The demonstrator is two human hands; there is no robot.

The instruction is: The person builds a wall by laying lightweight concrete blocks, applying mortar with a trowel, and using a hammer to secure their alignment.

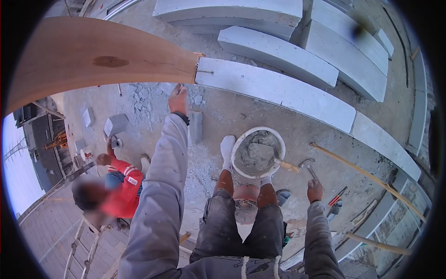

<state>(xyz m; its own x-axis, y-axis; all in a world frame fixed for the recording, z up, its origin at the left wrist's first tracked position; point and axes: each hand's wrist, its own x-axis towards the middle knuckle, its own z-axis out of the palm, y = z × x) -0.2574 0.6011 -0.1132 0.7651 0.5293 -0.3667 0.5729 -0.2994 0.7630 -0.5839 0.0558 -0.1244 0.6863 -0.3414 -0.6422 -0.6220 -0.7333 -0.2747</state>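
My left hand (178, 99) is raised with its fingers closed just below the end of a wide brown wooden board (139, 53). Whether it pinches something small there I cannot make out. That board end meets a row of white blocks (274, 88), and a thin metal piece (205, 71) lies across the first block near the joint. Lower on the right, my right hand (315, 190) is closed around a hammer (313, 171), its head pointing away from me. Between my legs stands a bucket (235, 160) of grey mortar, with a trowel (289, 166) resting in it.
A co-worker in a red top (121, 195) crouches at left, beside a ladder (79, 246). Long white blocks (278, 53) lie stacked beyond the row. Wooden poles (362, 174) lean at right. Broken chips (144, 100) and a loose block (116, 124) lie on the ground.
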